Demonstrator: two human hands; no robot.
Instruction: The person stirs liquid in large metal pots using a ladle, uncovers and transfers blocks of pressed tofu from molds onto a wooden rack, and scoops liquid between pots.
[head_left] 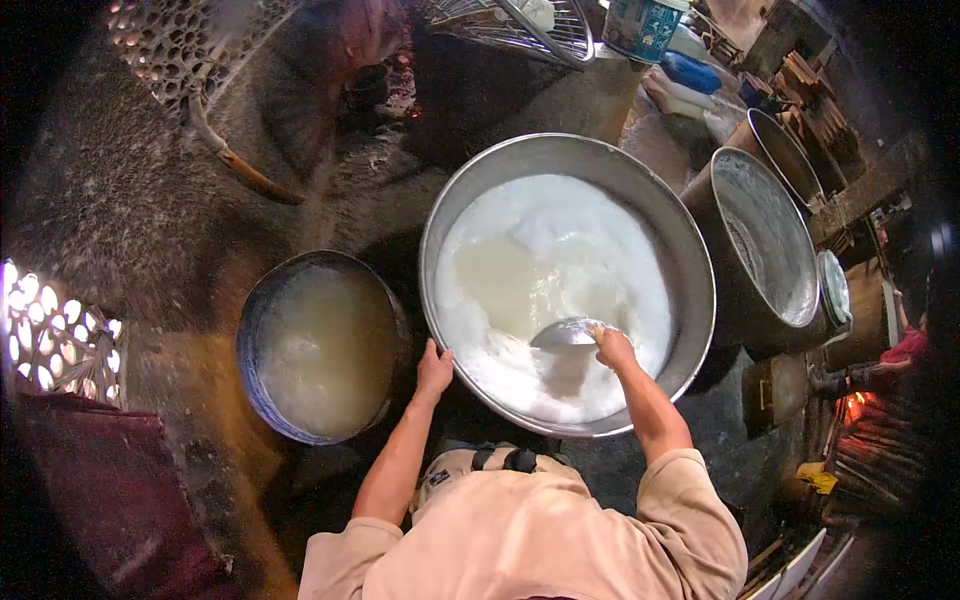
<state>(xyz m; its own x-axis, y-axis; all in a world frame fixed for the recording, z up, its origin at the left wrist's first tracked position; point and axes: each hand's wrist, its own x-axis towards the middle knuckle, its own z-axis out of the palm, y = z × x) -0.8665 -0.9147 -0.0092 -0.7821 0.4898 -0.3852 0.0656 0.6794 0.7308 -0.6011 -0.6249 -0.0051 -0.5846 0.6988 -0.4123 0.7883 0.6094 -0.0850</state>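
A wide metal pot [702,300] holds cloudy pale liquid [495,285] with thick white foam [570,200] around it. My right hand [614,348] is closed on a metal scoop [568,330], its bowl partly dipped at the near side of the liquid. The scoop's handle is mostly hidden by my fingers. My left hand [434,368] grips the pot's left rim, fingers wrapped against the edge. Left of that hand stands a blue-rimmed tub [250,375] with cloudy yellowish liquid [330,345] in it.
Two more large metal vessels [765,235] stand at the right. Further right, a fire [856,404] burns near a person in red [905,345]. A metal rack [540,25] and a blue-green bucket [643,28] are at the top. A dark red cloth [100,490] lies lower left.
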